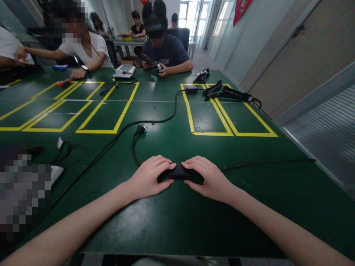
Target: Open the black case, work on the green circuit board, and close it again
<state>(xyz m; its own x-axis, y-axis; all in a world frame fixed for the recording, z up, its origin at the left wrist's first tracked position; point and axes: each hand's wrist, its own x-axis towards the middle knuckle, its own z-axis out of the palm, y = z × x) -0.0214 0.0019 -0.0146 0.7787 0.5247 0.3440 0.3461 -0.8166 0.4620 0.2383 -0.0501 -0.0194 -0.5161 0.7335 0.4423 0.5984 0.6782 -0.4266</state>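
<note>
A black power adapter [180,172] lies on the green table [155,225] straight in front of me. My left hand [153,175] grips its left end, thumb at the near side and fingers over the far side. Around the right end my right hand [208,178] is closed in the same way. From beside the left hand a short black cord curves away to a plug [141,129] with bare prongs. A thin black cable [266,162] runs from behind the right hand to the table's right edge. The adapter's two ends are hidden by my fingers.
Another long black cable [130,125] crosses the table to a small black box [191,89]. Black tools or straps [233,94] lie at the far right. Yellow tape [210,133] marks rectangles. A person [166,51] sits opposite, holding small parts; others sit at the left. A white device [124,71] stands at the back.
</note>
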